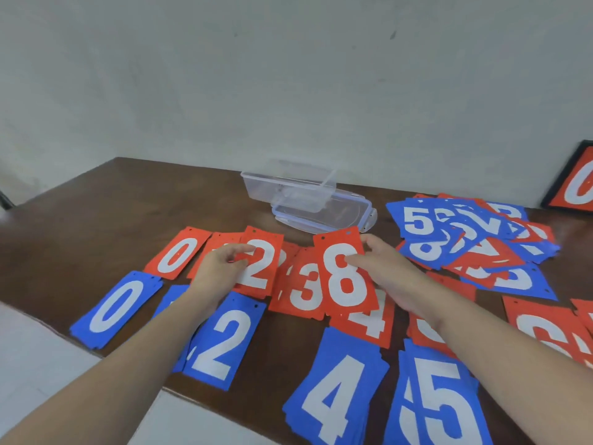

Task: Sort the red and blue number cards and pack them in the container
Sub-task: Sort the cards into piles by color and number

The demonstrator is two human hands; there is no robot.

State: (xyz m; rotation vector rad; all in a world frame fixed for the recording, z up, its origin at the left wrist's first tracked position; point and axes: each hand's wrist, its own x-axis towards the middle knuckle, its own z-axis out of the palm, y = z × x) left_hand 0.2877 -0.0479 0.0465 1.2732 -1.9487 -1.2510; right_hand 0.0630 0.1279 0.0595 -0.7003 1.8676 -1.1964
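A person's two bare hands are working over a dark wooden bench [96,200] that is carrying rows of red and blue number cards. The right hand [390,271] is grasping a red 8 card [345,277], thumb lying across the white numeral and fingers curling behind the card's right edge, and is holding it tilted above the row. The left hand [221,268] is pinching the left edge of a red 2 card [261,264], which is sitting on top of a small red stack.

A red 0 card [178,256] is lying at the far left of the red row, and a red 3 card [305,292] is showing between the two held cards, partly under the 8. A red 4 card [369,321] is peeking out just below the 8. Nearer the camera, a blue 0 card [117,311], a blue 2 card [224,340], a blue 4 card [337,391] and a blue 5 card [439,403] are lying in a row, each on its own little pile.

To the right, an unsorted heap of mixed cards [475,239] is sprawling across the bench. The clear plastic container [288,187] is standing open behind the red row, resting partly on its clear lid [340,216]. A framed red numeral board [574,181] is leaning against the wall at the far right.
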